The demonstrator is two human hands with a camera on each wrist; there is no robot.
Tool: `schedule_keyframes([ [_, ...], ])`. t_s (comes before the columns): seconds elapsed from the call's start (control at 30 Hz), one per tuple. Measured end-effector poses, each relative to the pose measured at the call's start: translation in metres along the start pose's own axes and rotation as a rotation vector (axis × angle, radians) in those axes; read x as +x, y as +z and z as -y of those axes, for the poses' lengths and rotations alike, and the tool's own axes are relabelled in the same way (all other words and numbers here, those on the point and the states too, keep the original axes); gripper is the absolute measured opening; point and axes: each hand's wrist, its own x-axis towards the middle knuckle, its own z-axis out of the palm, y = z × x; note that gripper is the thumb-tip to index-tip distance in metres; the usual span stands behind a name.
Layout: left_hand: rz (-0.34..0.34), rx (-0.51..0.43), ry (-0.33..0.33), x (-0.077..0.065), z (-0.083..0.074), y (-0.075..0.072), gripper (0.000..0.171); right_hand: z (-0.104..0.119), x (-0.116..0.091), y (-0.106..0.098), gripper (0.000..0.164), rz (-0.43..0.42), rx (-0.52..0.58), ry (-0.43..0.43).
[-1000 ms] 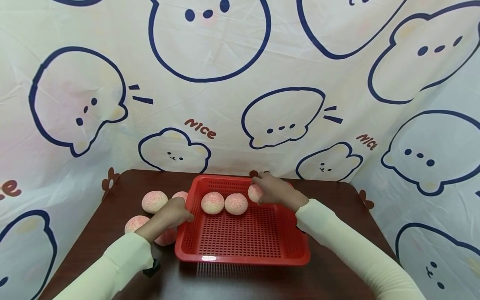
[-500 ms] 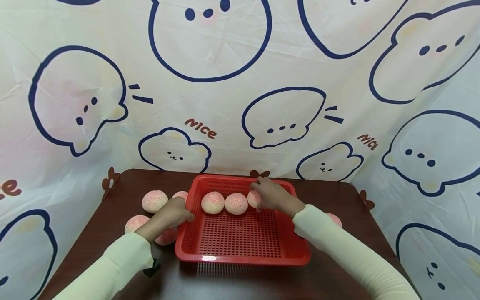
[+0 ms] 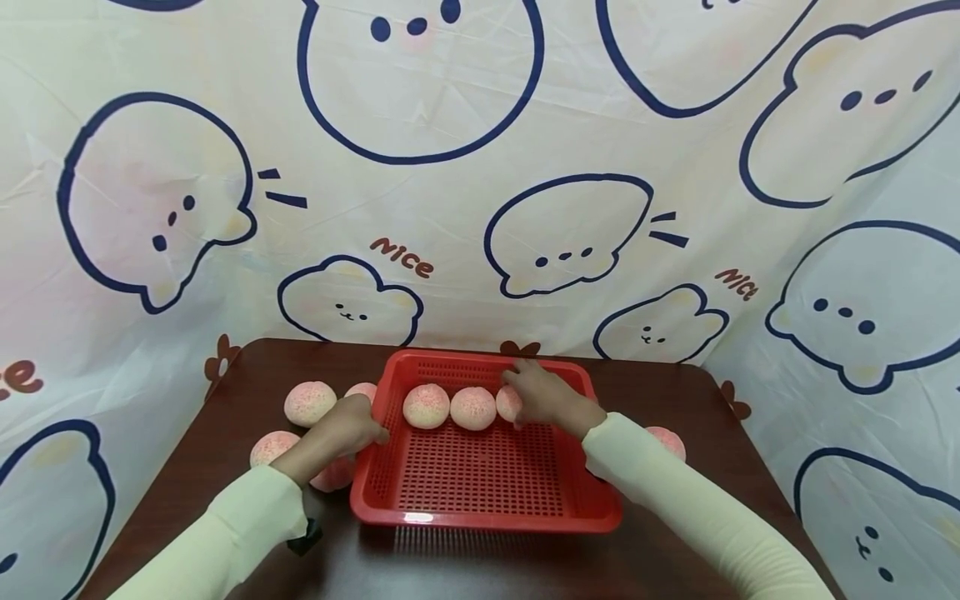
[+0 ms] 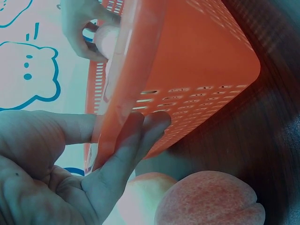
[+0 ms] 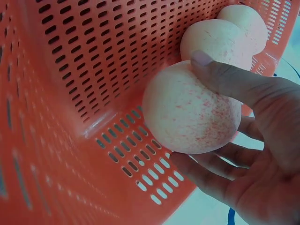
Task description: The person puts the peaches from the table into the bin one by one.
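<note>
A red plastic basket [image 3: 487, 522] with slotted walls stands on the dark table. My left hand [image 3: 348, 427] pinches its left rim, thumb on one side and fingers on the other in the left wrist view. Inside, my right hand [image 3: 547, 396] holds a pale pink-speckled peach [image 5: 187, 110], its thumb over the top and fingers curled beneath. Beside that one, toward the back wall of the basket, two more peaches lie in a row, a left peach [image 3: 426, 406] and a middle peach [image 3: 473, 408].
Left of the basket lie several loose peaches, among them a back peach [image 3: 310, 403] and a front peach [image 3: 273, 447], partly hidden by the left arm. Another peach [image 3: 667, 442] shows past the right sleeve. A printed cloth [image 3: 450, 208] hangs behind the table [image 3: 697, 417].
My right hand has lowered the peach slightly toward the basket floor, close to the middle peach. As the right sleeve shifted, a peach right of the basket came into view. My left hand stays put.
</note>
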Motion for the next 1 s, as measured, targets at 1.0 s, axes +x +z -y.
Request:
schedule_keyframes([
  [1.0,0.013,-0.019,0.033,-0.001,0.001,-0.002,0.029,0.011,0.005,0.012,0.053,0.043,-0.058,0.011],
])
